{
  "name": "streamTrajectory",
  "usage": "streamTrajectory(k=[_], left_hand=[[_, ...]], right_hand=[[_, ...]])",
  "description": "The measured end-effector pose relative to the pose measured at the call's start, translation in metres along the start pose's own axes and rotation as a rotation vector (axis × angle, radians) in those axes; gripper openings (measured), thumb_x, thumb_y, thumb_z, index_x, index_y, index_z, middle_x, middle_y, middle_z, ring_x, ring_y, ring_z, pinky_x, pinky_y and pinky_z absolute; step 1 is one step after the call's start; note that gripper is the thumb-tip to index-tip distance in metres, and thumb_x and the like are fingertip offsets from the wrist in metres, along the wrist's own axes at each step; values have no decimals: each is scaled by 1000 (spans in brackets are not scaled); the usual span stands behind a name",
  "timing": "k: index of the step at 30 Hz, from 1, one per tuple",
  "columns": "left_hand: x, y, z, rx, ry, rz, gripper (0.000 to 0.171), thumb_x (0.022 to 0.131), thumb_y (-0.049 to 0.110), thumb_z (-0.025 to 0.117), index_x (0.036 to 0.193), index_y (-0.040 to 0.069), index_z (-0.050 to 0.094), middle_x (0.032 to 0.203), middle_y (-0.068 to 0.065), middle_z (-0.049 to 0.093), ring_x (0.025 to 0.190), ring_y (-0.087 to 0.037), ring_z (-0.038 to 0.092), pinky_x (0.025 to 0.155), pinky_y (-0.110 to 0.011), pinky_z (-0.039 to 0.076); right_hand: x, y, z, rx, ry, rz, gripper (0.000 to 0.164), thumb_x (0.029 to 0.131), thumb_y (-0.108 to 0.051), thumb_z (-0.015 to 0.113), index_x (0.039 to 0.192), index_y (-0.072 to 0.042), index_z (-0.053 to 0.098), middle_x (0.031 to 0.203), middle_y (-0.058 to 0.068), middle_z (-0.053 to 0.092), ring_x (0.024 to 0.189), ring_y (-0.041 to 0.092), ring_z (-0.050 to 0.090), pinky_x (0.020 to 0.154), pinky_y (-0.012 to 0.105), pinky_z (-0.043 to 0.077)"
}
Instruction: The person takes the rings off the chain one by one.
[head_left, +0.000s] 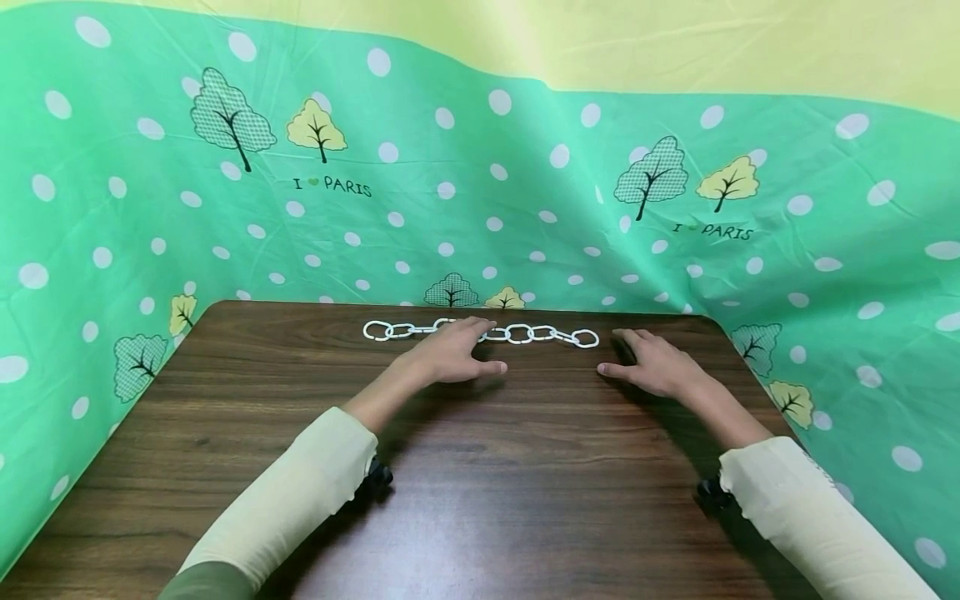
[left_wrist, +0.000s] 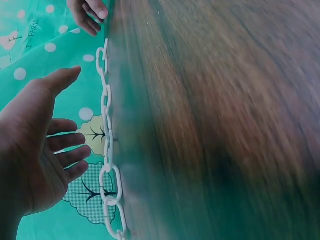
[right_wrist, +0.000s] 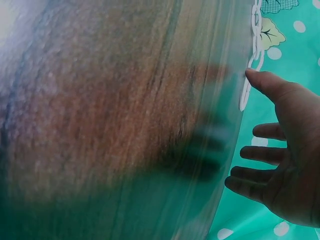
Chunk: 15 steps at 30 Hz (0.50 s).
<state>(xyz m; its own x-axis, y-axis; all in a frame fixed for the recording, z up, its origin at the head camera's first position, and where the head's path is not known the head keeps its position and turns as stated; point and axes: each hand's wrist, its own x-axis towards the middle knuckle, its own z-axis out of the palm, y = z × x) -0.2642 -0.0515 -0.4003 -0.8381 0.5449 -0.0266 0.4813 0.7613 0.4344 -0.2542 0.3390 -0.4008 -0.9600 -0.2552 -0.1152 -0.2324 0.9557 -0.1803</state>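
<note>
A white chain (head_left: 519, 334) of several oval links lies stretched out from left to right near the far edge of the wooden table. My left hand (head_left: 450, 350) hovers over its middle part in the head view and hides a few links. In the left wrist view the fingers of that hand (left_wrist: 42, 145) are spread loosely, and the chain (left_wrist: 108, 130) runs beyond them. Just past the chain's right end is my right hand (head_left: 660, 362), fingers relaxed and thumb apart, holding nothing. The right wrist view shows this hand (right_wrist: 290, 160) with its thumb tip overlapping the chain's end links (right_wrist: 245, 95).
The dark brown wooden table (head_left: 495, 483) has a glossy top with rounded far corners. Behind it and along both sides hangs a green cloth (head_left: 420, 167) with white dots and printed trees, yellow at the top. Black wrist devices (head_left: 378, 477) sit at both sleeve cuffs.
</note>
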Motion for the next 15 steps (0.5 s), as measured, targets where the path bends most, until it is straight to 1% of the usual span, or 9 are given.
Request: streamTrajectory(k=[4, 9, 15], left_hand=[[4, 5, 4, 10, -16, 27, 89, 106, 59, 71, 174, 10, 42, 179, -17, 45, 167, -38, 43, 139, -56, 35], [9, 14, 7, 9, -37, 35, 88, 107, 58, 71, 174, 10, 41, 179, -17, 45, 168, -38, 41, 140, -56, 34], [15, 25, 10, -6, -62, 51, 85, 108, 56, 71, 174, 13, 42, 178, -15, 46, 167, -37, 43, 138, -55, 37]], right_hand=[[1, -3, 0, 2, -3, -12, 96, 107, -67, 66, 170, 1, 42, 171, 37, 44, 154, 62, 46, 114, 82, 47], [2, -6, 0, 12, -10, -20, 92, 108, -66, 67, 169, 0, 44, 171, 36, 45, 154, 62, 46, 115, 81, 47], [2, -7, 1, 11, -13, -28, 92, 107, -66, 68, 168, 1, 46, 169, 37, 47, 153, 61, 47, 116, 80, 47]])
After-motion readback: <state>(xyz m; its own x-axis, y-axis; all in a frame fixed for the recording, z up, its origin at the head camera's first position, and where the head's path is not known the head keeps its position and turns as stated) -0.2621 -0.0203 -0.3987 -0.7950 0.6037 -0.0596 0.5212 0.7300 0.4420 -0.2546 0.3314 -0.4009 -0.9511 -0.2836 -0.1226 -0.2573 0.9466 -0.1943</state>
